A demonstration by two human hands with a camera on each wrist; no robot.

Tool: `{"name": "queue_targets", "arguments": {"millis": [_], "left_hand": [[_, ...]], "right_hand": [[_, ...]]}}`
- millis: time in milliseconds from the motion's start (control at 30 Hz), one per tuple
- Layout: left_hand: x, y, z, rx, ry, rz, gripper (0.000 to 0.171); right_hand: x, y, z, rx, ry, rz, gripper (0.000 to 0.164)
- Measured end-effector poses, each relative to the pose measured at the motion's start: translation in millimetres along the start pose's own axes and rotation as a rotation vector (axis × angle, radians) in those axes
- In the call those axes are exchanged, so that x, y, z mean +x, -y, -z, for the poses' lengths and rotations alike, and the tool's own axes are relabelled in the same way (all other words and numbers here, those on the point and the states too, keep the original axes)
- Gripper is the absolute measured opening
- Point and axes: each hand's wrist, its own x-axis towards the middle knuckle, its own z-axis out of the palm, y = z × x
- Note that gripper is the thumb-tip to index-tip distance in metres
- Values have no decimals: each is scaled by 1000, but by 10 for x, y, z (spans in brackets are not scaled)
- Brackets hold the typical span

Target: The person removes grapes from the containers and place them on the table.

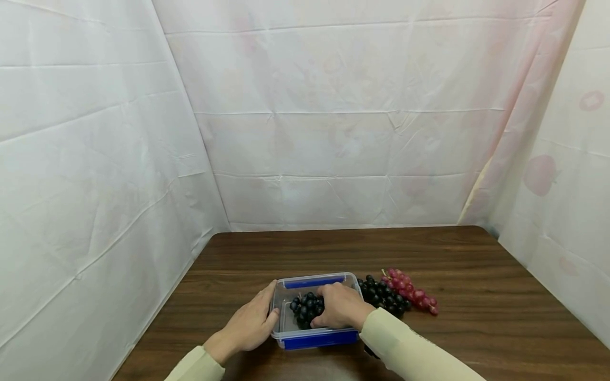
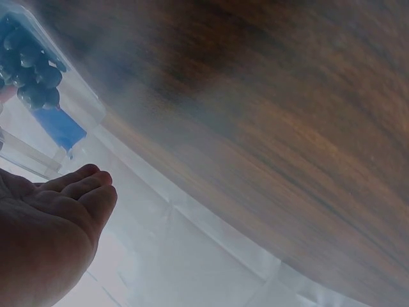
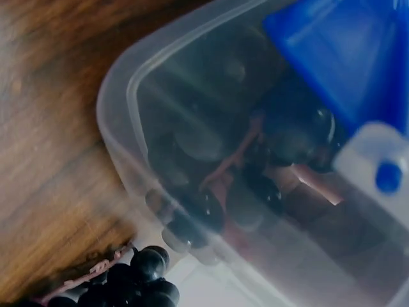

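A clear plastic food container (image 1: 278, 334) with blue latches stands near the front of the wooden table, without a lid on it. Inside lies a bunch of black grapes (image 1: 304, 309). My left hand (image 1: 251, 320) rests along the container's left side with its fingers extended; the left wrist view shows the hand (image 2: 57, 214) beside the clear wall. Reaching over the right side, my right hand (image 1: 339, 306) holds the bunch between thumb and fingers, which partly hide it. Through the wall in the right wrist view, grapes (image 3: 252, 198) and their stem show dimly.
Just right of the container lies another bunch of black grapes (image 1: 381, 296), and beside it a bunch of red grapes (image 1: 413, 291). White cloth (image 1: 333, 132) hangs behind and at both sides of the brown table (image 1: 500, 328).
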Motion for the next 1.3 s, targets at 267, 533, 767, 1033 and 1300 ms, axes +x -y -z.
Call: {"name": "queue_targets", "arguments": {"millis": [267, 533, 767, 1033, 1300], "left_hand": [[0, -5, 5, 0, 3, 1, 65], [-1, -13, 18, 0, 12, 2, 65], [2, -15, 29, -6, 15, 3, 65], [4, 1, 23, -9, 19, 2, 65], [7, 15, 16, -12, 17, -1, 65]], "right_hand": [[7, 3, -30, 34, -29, -10, 60], [-11, 10, -13, 118, -41, -5, 47], [-6, -4, -26, 177, -54, 17, 43], [-14, -16, -46, 241, -80, 52, 39], [-23, -24, -42, 263, -120, 94, 38]]}}
